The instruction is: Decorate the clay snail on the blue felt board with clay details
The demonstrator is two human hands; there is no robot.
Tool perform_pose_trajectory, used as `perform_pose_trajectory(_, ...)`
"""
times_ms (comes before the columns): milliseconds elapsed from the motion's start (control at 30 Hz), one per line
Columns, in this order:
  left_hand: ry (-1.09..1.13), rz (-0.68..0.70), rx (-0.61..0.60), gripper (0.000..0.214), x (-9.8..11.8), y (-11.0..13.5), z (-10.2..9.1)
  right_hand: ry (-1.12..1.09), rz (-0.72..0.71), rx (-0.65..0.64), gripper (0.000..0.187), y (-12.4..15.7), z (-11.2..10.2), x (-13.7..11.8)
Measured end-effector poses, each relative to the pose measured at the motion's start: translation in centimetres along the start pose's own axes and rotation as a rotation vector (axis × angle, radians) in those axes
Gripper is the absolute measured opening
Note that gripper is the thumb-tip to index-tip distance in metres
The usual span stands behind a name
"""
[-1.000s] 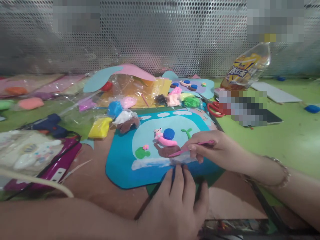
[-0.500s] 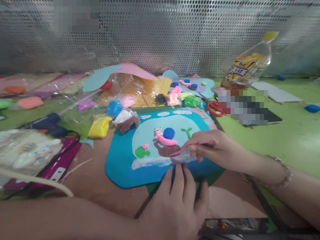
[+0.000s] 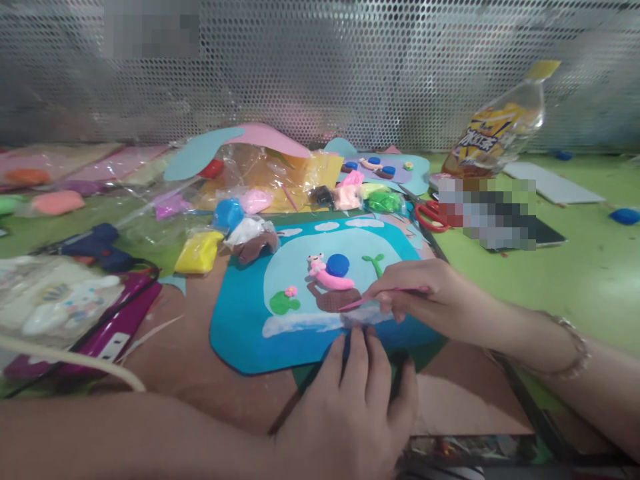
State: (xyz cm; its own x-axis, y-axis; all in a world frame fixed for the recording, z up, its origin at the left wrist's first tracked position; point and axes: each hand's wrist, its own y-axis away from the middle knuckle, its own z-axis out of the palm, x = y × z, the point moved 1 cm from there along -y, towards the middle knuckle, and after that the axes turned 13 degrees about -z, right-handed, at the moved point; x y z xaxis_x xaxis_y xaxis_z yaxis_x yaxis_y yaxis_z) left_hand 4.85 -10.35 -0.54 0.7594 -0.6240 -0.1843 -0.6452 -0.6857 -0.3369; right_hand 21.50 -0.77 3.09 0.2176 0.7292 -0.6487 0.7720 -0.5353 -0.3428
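Note:
A blue foam board [image 3: 240, 333] lies in front of me with a clay picture on it: a pink snail with a blue shell [image 3: 331, 272], a brown clay mound [image 3: 331, 300], a green leaf [image 3: 283, 303] and a green sprout. My right hand [image 3: 425, 297] pinches a thin pink sculpting tool [image 3: 385, 297], whose tip touches the brown mound. My left hand [image 3: 353, 407] lies flat with its fingertips pressing the board's near edge.
Bags of coloured clay [image 3: 200, 252] and clear wrappers lie behind the board. A glue gun [image 3: 95, 243], a purple case [image 3: 107, 333] and a toy pack sit left. Red scissors [image 3: 430, 217], a drink bottle [image 3: 495, 130] and a second foam picture [image 3: 385, 170] stand right, before a perforated metal wall.
Almost nothing differs. My right hand and the pink tool shifted very slightly at the brown mound; my left hand stayed on the board's edge.

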Motion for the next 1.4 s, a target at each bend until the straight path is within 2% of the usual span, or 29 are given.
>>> perform_pose_trajectory(167, -0.013, -0.022, 0.039, 0.039, 0.12, 0.07, 0.08, 0.074, -0.033, -0.009, 0.022, 0.09, 0.01, -0.11)
perform_pose_trajectory(333, -0.009, -0.008, 0.005, 0.048, 0.04, 0.18, 0.01, 0.027, -0.010, 0.010, 0.020, 0.03, 0.04, -0.20)
perform_pose_trajectory(500, 0.002, 0.008, -0.005, 0.060, 0.04, 0.07, -0.05, -0.037, 0.076, 0.059, 0.021, -0.11, 0.05, -0.11)
perform_pose_trajectory(633, 0.008, -0.017, 0.049, 0.056, 0.05, 0.02, 0.04, -0.043, 0.105, 0.066, 0.022, -0.10, 0.03, 0.03)
perform_pose_trajectory(933, 0.005, -0.003, 0.004, 0.060, 0.04, 0.10, 0.07, -0.045, 0.095, 0.045, 0.022, -0.27, 0.02, 0.05)
perform_pose_trajectory(1400, 0.001, -0.010, 0.018, 0.054, 0.11, 0.12, 0.03, -0.076, 0.106, 0.024, 0.021, -0.08, 0.02, 0.22)
